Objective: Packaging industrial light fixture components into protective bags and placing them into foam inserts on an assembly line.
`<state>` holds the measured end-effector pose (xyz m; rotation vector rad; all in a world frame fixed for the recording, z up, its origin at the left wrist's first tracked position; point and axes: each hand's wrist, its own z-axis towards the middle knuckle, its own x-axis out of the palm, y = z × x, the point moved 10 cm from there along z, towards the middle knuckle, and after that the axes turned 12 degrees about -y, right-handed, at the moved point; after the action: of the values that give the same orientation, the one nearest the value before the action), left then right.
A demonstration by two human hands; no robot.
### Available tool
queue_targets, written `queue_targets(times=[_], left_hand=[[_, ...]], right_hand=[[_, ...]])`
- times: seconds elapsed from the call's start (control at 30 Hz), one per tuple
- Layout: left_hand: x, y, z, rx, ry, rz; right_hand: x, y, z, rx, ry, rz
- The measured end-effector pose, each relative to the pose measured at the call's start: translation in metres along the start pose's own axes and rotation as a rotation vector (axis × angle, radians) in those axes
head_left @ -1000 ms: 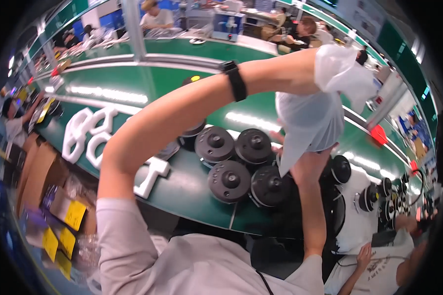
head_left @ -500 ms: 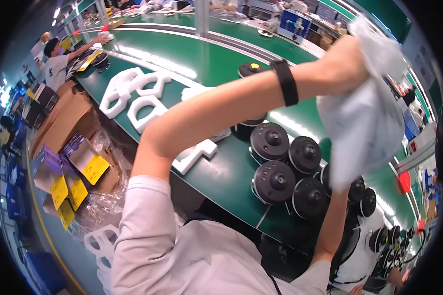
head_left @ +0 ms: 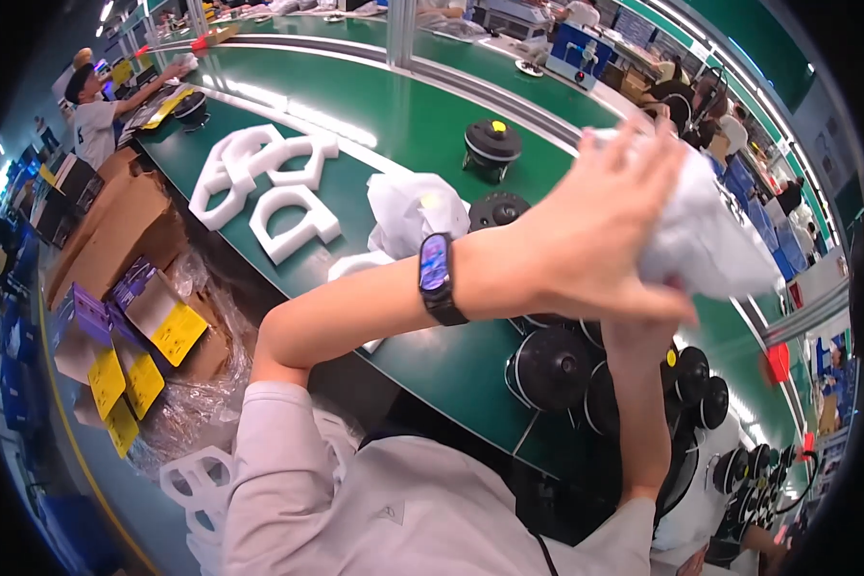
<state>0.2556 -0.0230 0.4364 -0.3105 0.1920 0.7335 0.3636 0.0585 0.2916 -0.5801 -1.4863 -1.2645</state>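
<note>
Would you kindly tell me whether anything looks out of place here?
Slightly: crumpled clear film bunches around the purple boxes at lower left, looking messy, and the foam frames on the table lie at uneven angles, some overlapping. I see no clear spill or breakage.

Near count: 2 white bags (head_left: 715, 235), 1 wristband (head_left: 436, 267), 1 open carton (head_left: 115, 240), 4 yellow flaps (head_left: 180, 334), at least 3 white foam frames (head_left: 323, 224) on the bench (head_left: 442, 370), at least 7 round black units (head_left: 550, 370); overlap blocks exact totals.
</note>
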Motion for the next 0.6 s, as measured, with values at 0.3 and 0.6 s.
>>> queue_targets(times=[0.3,0.6], left_hand=[[-0.132,0.119,-0.195,-0.948,-0.769,-0.279],[-0.159,0.156,-0.354,-1.256,-0.979,-0.406]], right_hand=[[0.122,-0.091,-0.024,-0.525,0.512,-1.448],[0.097,-0.245,-0.008,-0.266,0.909,-1.785]])
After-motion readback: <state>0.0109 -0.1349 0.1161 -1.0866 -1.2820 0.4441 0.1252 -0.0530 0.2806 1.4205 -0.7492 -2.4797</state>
